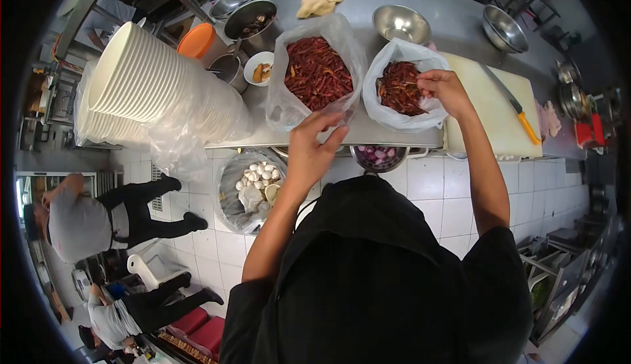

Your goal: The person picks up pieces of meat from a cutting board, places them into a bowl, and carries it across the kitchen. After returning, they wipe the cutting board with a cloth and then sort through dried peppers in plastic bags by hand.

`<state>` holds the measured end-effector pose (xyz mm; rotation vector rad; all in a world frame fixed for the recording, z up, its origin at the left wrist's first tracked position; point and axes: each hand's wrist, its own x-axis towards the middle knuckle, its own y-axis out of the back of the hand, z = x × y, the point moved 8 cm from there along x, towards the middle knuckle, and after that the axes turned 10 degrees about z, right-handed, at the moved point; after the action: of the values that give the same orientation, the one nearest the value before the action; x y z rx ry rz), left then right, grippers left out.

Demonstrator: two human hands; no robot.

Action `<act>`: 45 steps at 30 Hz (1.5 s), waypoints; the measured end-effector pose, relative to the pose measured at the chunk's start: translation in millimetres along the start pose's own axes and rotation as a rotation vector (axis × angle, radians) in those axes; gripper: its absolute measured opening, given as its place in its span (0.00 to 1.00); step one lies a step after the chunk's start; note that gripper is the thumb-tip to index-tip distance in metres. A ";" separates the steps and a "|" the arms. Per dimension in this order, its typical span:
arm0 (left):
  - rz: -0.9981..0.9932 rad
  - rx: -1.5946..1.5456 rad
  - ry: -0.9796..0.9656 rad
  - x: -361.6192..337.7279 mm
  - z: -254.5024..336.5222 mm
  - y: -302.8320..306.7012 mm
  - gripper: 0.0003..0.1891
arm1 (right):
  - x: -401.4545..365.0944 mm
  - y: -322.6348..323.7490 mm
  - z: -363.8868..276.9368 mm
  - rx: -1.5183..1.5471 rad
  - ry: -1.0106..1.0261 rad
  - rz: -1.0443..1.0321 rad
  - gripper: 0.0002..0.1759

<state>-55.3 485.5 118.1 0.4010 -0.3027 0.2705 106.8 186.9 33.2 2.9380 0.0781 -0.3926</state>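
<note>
A clear plastic bag full of dried red chilies (319,71) stands on the steel counter. At its near edge is my left hand (314,148), thumb and fingers apart, with nothing seen between them. To the right, a white plastic bag (389,115) holds a smaller amount of dried red chilies (399,88). My right hand (442,89) is over this bag's right side, its fingertips pinched together at the chilies. What they hold, if anything, is too small to make out.
A cutting board (493,111) with a yellow-handled knife (516,109) lies right. Stacked white containers (158,68), pots and a small bowl (259,69) stand left. Steel bowls (401,24) are behind. Garlic (257,176) and onions (378,155) sit below the counter edge. Two people are at lower left.
</note>
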 end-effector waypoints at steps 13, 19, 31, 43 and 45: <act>-0.098 -0.123 0.028 55.6 1.1 -97.5 0.11 | -50.8 -50.5 -39.1 0.274 -0.013 -0.232 0.08; -0.074 -0.260 0.293 46.7 -2.4 -52.1 0.09 | -63.0 -93.1 -53.9 0.383 0.013 -0.342 0.09; 0.740 -0.201 0.365 -43.7 -20.2 203.5 0.09 | -142.7 -312.5 -82.2 0.066 0.434 -0.524 0.08; 0.519 -0.536 0.522 -46.5 -47.2 185.7 0.09 | -202.1 -309.3 -156.2 -0.135 1.285 -0.106 0.09; 0.452 -0.494 0.491 -39.0 -43.8 176.2 0.09 | -198.2 -299.8 -153.0 -0.164 1.243 -0.086 0.07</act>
<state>-136.5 652.3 126.3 -0.2329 0.0346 0.7044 -67.6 503.7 180.9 2.5257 0.3555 1.3555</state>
